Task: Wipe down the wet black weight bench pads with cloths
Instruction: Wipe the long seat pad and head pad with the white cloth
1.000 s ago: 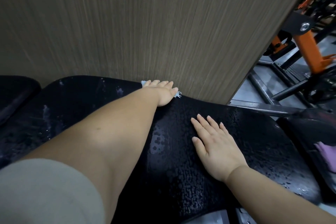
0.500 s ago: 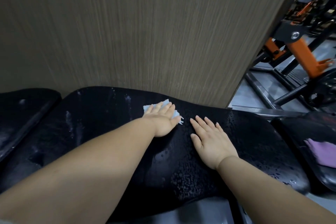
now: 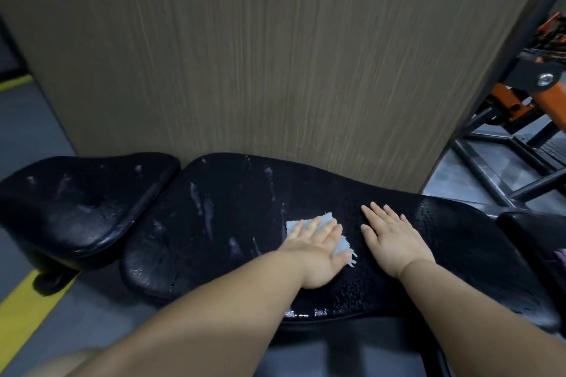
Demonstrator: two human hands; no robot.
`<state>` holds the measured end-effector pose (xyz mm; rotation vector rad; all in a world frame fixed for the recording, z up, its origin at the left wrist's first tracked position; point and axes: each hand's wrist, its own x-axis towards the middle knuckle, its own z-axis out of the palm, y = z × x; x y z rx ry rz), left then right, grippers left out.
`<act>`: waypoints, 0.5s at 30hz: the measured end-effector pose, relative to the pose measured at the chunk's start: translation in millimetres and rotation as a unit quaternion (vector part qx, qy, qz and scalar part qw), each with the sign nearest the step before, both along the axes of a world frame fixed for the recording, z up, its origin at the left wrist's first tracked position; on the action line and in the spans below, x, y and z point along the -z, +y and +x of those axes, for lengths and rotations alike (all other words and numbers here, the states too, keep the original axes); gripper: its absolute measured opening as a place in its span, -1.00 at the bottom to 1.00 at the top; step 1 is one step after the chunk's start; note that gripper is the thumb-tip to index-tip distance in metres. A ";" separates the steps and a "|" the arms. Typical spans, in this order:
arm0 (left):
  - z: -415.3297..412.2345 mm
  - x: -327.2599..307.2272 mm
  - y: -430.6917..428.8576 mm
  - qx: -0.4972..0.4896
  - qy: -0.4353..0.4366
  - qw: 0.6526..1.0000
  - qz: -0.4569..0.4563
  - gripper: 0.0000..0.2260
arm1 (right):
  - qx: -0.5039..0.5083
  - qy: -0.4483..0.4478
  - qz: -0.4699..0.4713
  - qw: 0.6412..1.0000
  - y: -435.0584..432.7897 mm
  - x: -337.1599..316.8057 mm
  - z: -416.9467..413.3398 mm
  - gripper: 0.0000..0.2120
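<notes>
Left hand (image 3: 318, 251) presses the cloth (image 3: 342, 244) with straight fingers, mid-way along the pad (image 3: 214, 223). Right hand (image 3: 389, 232) rests flat and holds nothing. The cloth is light, limp and possibly frayed, so press at its centre. The wet pad is likely slippery.

Pressing a pale blue cloth (image 3: 340, 242) flat onto the long, droplet-beaded bench pad (image 3: 214, 223) with the left hand (image 3: 318, 249); bracing with the right hand (image 3: 390, 239), fingers spread, just beside. Possibly a purple cloth (image 3: 562, 255) at far right.
</notes>
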<state>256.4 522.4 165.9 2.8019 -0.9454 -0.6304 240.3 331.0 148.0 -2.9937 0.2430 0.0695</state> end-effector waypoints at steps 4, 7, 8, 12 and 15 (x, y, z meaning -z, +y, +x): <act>-21.2 -1.5 10.5 0.011 0.004 1.000 -0.001 -0.43 | 0.016 -0.011 0.013 1.000 9.2 -4.2 -7.9 -0.52; -33.8 -1.5 17.2 0.021 0.007 1.000 0.004 -0.43 | 0.016 -0.032 0.035 0.999 21.9 -3.2 -19.3 -0.55; -37.3 -1.3 19.1 0.024 0.008 1.000 0.007 -0.43 | 0.018 -0.038 0.044 0.998 26.9 -2.3 -24.4 -0.56; -48.8 -2.4 27.5 0.037 0.012 0.999 -0.001 -0.43 | 0.029 -0.041 0.049 0.998 49.4 1.8 -44.3 -0.56; -55.0 -2.0 33.2 0.049 0.010 0.999 -0.003 -0.43 | 0.039 -0.031 0.033 0.998 62.1 3.8 -53.9 -0.54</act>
